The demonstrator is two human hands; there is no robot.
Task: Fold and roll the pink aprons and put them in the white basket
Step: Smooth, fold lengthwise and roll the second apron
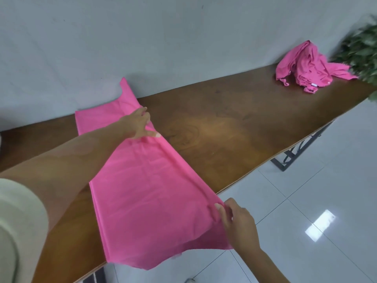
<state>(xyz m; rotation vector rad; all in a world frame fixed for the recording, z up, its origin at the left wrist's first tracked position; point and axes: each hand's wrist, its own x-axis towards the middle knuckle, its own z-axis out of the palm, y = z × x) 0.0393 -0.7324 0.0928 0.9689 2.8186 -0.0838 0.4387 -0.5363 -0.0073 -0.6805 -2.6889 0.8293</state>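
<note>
Head view: pale sleeve (18,231) at lower left; white tiled floor (306,180) to the right, below the brown wooden table (224,129) with its black metal leg frame (295,152). Nothing lies between the hands and the cloth. Pink apron (146,190) is laid lengthwise on the table, folded into a long smooth strip. Its near end hangs over the table edge and its far end runs up against the grey wall (142,37). Right hand (238,223) pinches the near right corner. Left hand (140,123), arm stretched out, grips the strip's right edge farther along, cloth puckered under it. At the table's far right lies a crumpled pink heap (310,68), beside a blurred green plant (363,50). Count: one apron spread, one heap (number within cannot be told), two hands, one table.
</note>
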